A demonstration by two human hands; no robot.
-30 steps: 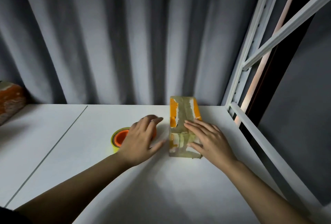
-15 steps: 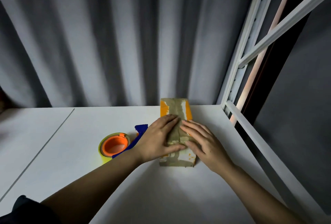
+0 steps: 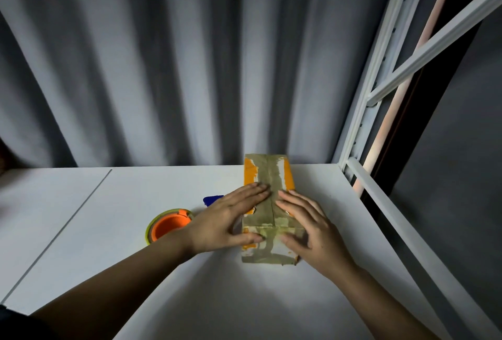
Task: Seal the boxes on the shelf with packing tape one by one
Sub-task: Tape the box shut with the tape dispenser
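The left hand (image 3: pixel 231 220) lies flat on the box (image 3: pixel 267 212), fingers straight along the left half of the top and thumb pressed against the near face. It grips nothing. The right hand (image 3: pixel 307 228) mirrors it: fingers straight on the right half of the top, thumb on the near face, nothing held. The fingertips of both hands nearly meet at the centre seam, pressing the tape flat.

The box sits on the shelf (image 3: pixel 190 299), near the back curtain (image 3: pixel 163 68) and close to the right frame (image 3: pixel 380 190). Brown tape covers its centre strip and folds over the near face; orange print shows at both sides.

The tape roll (image 3: pixel 169 227), with an orange core, lies on the shelf just left of the left wrist. A blue part (image 3: pixel 213 199), probably the dispenser handle, shows behind that hand.

Judged risks:
- Uneven pressure may trap wrinkles or bubbles, since the tape on the near face already looks creased.
- Pushing forward may slide the light box toward the curtain, because nothing braces its far end.
- A left-arm withdrawal may knock the roll, which lies directly beside the wrist.
- Weak adhesion over old, torn tape may let the seal lift.
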